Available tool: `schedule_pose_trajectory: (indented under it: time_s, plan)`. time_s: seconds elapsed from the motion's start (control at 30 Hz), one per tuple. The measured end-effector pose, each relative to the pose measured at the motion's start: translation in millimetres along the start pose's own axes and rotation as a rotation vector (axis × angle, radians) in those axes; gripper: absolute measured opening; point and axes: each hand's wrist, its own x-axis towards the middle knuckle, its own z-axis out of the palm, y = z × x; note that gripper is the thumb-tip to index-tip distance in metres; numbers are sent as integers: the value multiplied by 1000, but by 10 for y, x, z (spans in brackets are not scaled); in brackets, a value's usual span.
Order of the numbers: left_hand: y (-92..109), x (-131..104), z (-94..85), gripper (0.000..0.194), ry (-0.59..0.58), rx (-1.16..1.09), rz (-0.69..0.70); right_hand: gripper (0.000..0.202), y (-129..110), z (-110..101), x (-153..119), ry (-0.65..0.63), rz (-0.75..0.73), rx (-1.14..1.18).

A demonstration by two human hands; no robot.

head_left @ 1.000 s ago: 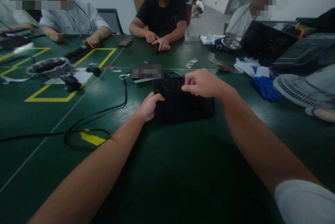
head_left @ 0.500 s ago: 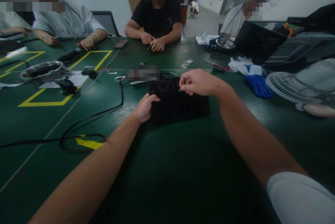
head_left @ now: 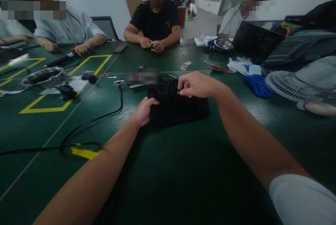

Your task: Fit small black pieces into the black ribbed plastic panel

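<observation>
A flat, black, rectangular case with panel-like sections point(head_left: 178, 111) lies in front of me on the green table; its exact kind is too dark to make out. My left hand point(head_left: 144, 112) is closed on its left edge, thumb on top and the other fingers mostly hidden. Over the case's upper right part, my right hand point(head_left: 195, 84) pinches with thumb and index finger. At those fingertips shows a small shiny metal piece point(head_left: 178, 92), too small to name. A blurred flat object point(head_left: 141, 77) sits just behind the case.
A black cable point(head_left: 91, 118) loops across the left side, near a clear ring-shaped device point(head_left: 43, 77). To the right are a white fan point(head_left: 286, 86), blue-and-white gloves point(head_left: 258, 81) and a metal bowl point(head_left: 224, 45). Several people sit around the table point(head_left: 183, 169).
The view has tilted and shifted slightly. My left hand keeps its hold on the case, and my right fingertips remain pinched over it. Across the table, a person's hands have shifted a little.
</observation>
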Motion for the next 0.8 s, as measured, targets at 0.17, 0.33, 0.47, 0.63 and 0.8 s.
schedule_pose_trajectory:
  time_s: [0.17, 0.33, 0.47, 0.63, 0.8]
  plan:
    - [18, -28, 6, 41, 3, 9, -7, 10, -28, 5, -15, -8, 28, -14]
    - [7, -36, -2, 43, 18, 2, -20, 13, -24, 36, 5, 10, 15, -66]
    - [8, -39, -5, 45, 15, -4, -16, 14, -47, 71, 22, 59, 3, -150]
    - [20, -44, 5, 45, 2, 2, -11, 18, -52, 106, 40, 116, 3, -202]
    - [18, -41, 5, 43, 2, -10, -3, 14, -52, 101, 41, 89, 11, -137]
